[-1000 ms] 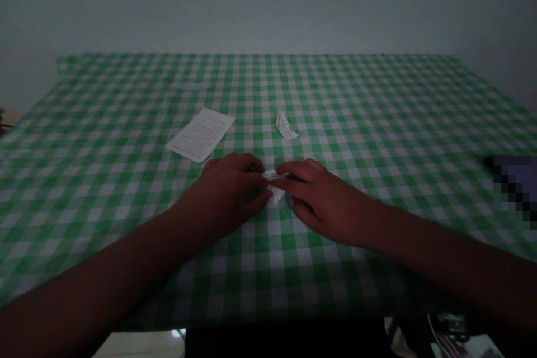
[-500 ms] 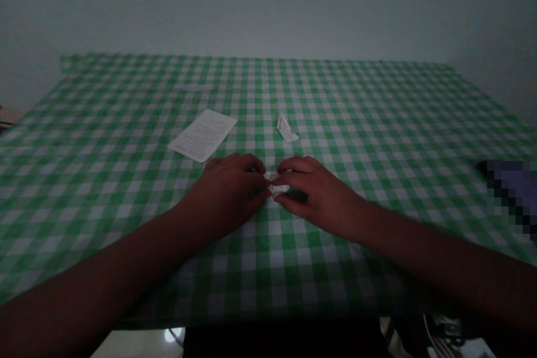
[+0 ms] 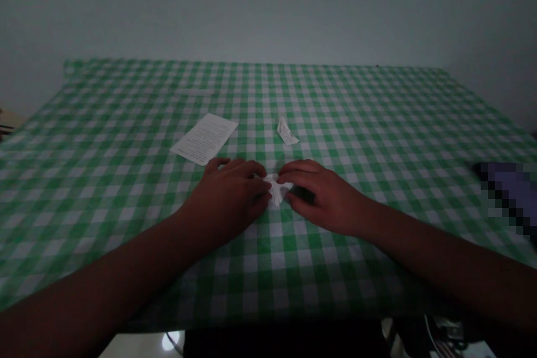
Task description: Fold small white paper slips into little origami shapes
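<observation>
Okay, so: left hand (image 3: 229,193) and right hand (image 3: 323,198) close together near the middle of the near edge of a green-and-white gingham tablecloth (image 3: 126,268), with a small folded white paper (image 3: 276,190) squeezed between them. Left fingertips (image 3: 255,170) curled over and pinching that paper from one side, right fingertips (image 3: 293,170) closed on it from the other, both hands low over the cloth, though no telling from this angle whether the palms actually touch it. Compared with half a second back, more of the paper showing between the hands, with a little lobe now poking down toward the near edge, so the fold looking bulkier and less hidden. Exact shape of the fold still hard to make out, what with the dim light and the fingers over it. Further toward the far edge, a printed sheet (image 3: 205,139) lying flat at a slant, and just right of it a small creased paper scrap (image 3: 287,132), both well apart from the hands. Over by the right edge, a dark blurred object (image 3: 509,190), pixelated beyond recognising.
</observation>
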Action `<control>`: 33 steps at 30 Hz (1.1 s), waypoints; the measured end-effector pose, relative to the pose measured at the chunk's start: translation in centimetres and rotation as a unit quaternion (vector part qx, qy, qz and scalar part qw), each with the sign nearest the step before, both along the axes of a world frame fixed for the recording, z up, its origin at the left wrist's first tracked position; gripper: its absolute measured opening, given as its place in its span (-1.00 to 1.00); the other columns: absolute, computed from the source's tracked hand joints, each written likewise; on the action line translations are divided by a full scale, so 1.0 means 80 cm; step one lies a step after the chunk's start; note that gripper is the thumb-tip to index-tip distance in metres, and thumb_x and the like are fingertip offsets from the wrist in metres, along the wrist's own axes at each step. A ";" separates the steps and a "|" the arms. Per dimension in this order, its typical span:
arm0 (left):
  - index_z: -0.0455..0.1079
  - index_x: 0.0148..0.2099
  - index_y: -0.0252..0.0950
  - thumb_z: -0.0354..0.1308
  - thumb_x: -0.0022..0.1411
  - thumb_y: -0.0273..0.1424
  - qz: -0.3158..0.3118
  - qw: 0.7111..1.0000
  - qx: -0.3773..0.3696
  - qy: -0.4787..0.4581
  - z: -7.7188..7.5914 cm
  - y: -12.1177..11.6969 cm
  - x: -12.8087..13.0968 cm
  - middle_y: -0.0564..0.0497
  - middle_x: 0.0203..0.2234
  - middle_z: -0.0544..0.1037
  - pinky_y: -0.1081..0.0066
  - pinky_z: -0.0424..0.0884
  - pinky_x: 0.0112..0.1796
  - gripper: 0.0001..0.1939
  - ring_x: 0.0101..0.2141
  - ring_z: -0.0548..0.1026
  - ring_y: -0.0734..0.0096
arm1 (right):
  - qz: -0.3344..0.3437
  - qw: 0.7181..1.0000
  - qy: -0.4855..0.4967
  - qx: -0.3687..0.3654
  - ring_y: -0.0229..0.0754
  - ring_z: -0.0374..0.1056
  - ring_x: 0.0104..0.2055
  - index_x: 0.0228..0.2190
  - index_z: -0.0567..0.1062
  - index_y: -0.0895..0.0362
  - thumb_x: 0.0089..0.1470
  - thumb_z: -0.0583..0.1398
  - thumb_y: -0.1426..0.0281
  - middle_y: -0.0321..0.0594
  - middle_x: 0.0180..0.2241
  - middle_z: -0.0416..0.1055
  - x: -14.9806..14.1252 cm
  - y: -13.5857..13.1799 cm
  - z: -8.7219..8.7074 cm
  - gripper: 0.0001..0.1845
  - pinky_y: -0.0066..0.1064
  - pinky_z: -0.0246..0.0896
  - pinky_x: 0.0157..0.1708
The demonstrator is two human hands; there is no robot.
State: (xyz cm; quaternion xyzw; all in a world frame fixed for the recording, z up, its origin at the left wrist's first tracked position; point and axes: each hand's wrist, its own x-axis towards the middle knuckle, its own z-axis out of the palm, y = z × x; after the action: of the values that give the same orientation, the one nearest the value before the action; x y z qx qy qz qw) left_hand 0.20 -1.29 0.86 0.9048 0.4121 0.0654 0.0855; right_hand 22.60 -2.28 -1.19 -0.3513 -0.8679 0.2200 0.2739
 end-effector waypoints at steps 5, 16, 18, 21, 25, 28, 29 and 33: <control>0.55 -0.08 -0.12 0.09 0.35 -0.34 -0.004 1.000 -0.006 0.019 0.004 0.000 0.001 0.02 0.00 0.55 -0.05 0.16 0.06 -0.79 -0.02 0.48 0.12 | 0.017 1.000 -0.018 0.012 -0.06 0.31 0.09 -0.06 0.45 0.19 0.17 0.12 0.55 -0.02 -0.02 0.44 0.003 -0.005 -0.001 -0.71 -0.10 0.26 0.12; 0.51 -0.01 -0.12 0.10 0.36 -0.35 -0.015 1.000 0.011 0.015 0.001 -0.001 -0.002 0.02 -0.02 0.54 0.01 0.22 0.00 -0.78 -0.03 0.47 0.12 | 0.031 0.988 -0.147 0.035 0.10 0.14 0.23 0.19 0.34 0.26 0.22 0.08 0.49 0.12 0.20 0.22 0.006 -0.015 0.000 -0.49 0.06 0.16 0.19; 0.52 -0.03 -0.12 0.11 0.35 -0.34 -0.014 1.000 0.009 0.008 0.001 -0.001 0.000 0.02 -0.04 0.54 0.04 0.23 -0.01 -0.79 -0.03 0.47 0.13 | 0.032 0.987 -0.151 0.036 0.11 0.12 0.25 0.20 0.32 0.25 0.22 0.09 0.48 0.12 0.21 0.22 0.006 -0.016 0.001 -0.48 0.09 0.15 0.19; 0.55 -0.10 -0.14 0.12 0.35 -0.31 -0.009 1.000 0.004 -0.002 0.000 0.000 0.002 0.01 -0.07 0.55 0.06 0.24 -0.04 -0.81 -0.05 0.46 0.12 | 0.038 0.988 -0.146 0.040 0.13 0.11 0.26 0.20 0.33 0.27 0.22 0.09 0.47 0.15 0.21 0.23 0.005 -0.016 0.001 -0.48 0.10 0.14 0.19; 0.57 -0.15 -0.13 0.16 0.32 -0.29 -0.002 1.000 -0.013 -0.024 -0.003 0.005 0.001 0.00 -0.11 0.54 0.12 0.27 -0.09 -0.83 -0.09 0.46 0.15 | 0.046 0.991 -0.121 0.043 0.09 0.20 0.18 0.13 0.41 0.24 0.24 0.06 0.47 0.12 0.15 0.30 0.008 -0.013 -0.001 -0.55 0.09 0.19 0.15; 0.58 -0.17 -0.15 0.19 0.30 -0.29 0.003 0.998 -0.031 -0.053 -0.006 0.010 0.000 0.00 -0.12 0.54 0.17 0.31 -0.10 -0.85 -0.11 0.46 0.18 | 0.047 0.992 -0.105 0.047 0.08 0.23 0.15 0.07 0.47 0.20 0.24 0.05 0.49 0.10 0.13 0.32 0.010 -0.012 -0.002 -0.59 0.08 0.23 0.10; 0.58 -0.17 -0.15 0.20 0.29 -0.29 0.004 0.997 -0.036 -0.062 -0.007 0.011 -0.001 -0.01 -0.12 0.53 0.18 0.31 -0.10 -0.85 -0.11 0.46 0.19 | 0.048 0.992 -0.105 0.048 0.08 0.23 0.16 0.07 0.48 0.20 0.24 0.04 0.50 0.11 0.14 0.31 0.011 -0.012 -0.002 -0.59 0.07 0.23 0.11; 0.58 -0.16 -0.14 0.23 0.28 -0.31 0.004 0.995 -0.057 -0.081 -0.010 0.016 -0.003 -0.01 -0.12 0.53 0.19 0.34 -0.10 -0.87 -0.11 0.46 0.20 | 0.069 0.987 -0.126 0.065 0.09 0.18 0.21 0.08 0.47 0.25 0.23 0.04 0.52 0.15 0.16 0.29 0.013 -0.012 0.002 -0.57 0.06 0.19 0.16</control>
State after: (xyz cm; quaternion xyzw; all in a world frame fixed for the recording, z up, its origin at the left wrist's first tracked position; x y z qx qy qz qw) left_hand -0.02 -0.04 0.09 0.8882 0.4108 0.1155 0.1702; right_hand 23.62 -3.23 -1.04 -0.2967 -0.9301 0.1353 0.1691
